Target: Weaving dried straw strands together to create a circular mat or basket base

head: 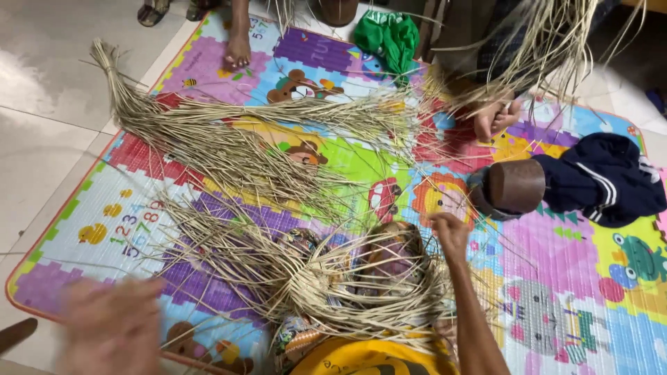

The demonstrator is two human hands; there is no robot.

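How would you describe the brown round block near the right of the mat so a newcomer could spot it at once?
Start from the colourful play mat covered in cartoon animals and strewn with dry straw strands. Go to its right side, where a dark navy garment with white stripes lies. The brown round block lies just left of that garment, beyond the right hand; it is the only smooth, solid brown shape there.

The person's left hand [111,326] is low at the left side of the view, close to the camera. It is strongly blurred; the fingers look spread and open, and it is not possible to tell if they hold anything. The right arm goes up from the bottom edge, bare and nearly straight. The right hand [450,232] is at its end, with the fingers curled together in a closed grip, the back of the hand toward the camera.
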